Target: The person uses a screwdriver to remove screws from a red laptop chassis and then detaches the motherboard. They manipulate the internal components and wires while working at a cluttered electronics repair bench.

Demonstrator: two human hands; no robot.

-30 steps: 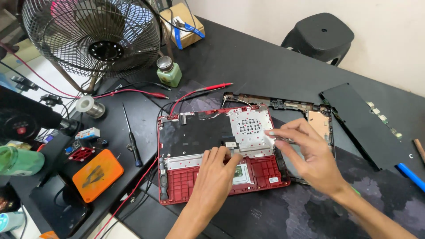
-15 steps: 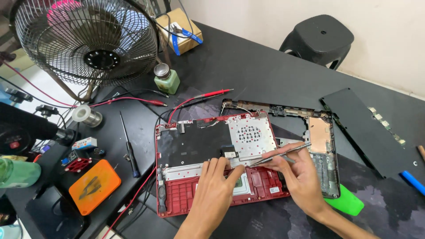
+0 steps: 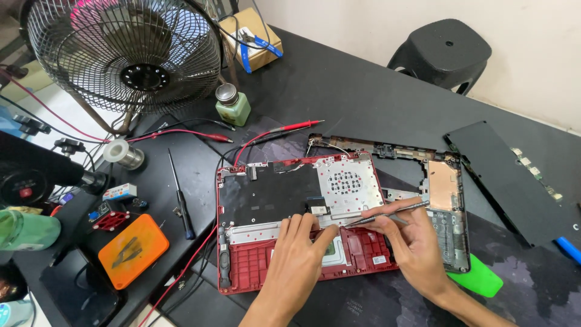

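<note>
**Two hands at an opened red laptop shell**

Nearest the camera, the left hand [image 3: 299, 257] lies palm down on the lower part of the red laptop shell [image 3: 302, 218], its fingers held close together and pressing flat just beside the touchpad area; it grips nothing. The right hand [image 3: 411, 242] sits just beside it, at the shell's lower right edge, and pinches a slim metal tool [image 3: 387, 214] between thumb and fingers. The tool lies almost level, with its tip pointing left toward the left fingertips.

The shell rests open, inside up, on the dark surface [image 3: 363, 91], showing a black sheet on its left half and a perforated metal plate [image 3: 349, 184] on its right. Touching its right side is a dark plastic frame [image 3: 448, 200] with a copper-coloured patch. A green pry pick [image 3: 478, 280] lies near the right wrist.

Left of the shell lie a black screwdriver [image 3: 180, 194], an orange pad [image 3: 133, 250] and a solder spool [image 3: 123, 154]. Red and black probe leads [image 3: 284, 128] run above the shell.

Farther back stand a green bottle [image 3: 232, 104], a wire-caged fan [image 3: 127, 54] and a cardboard box [image 3: 251, 39]. A flat black panel [image 3: 508, 181] lies to the right, and a black stool [image 3: 448, 51] stands beyond the surface.
</note>
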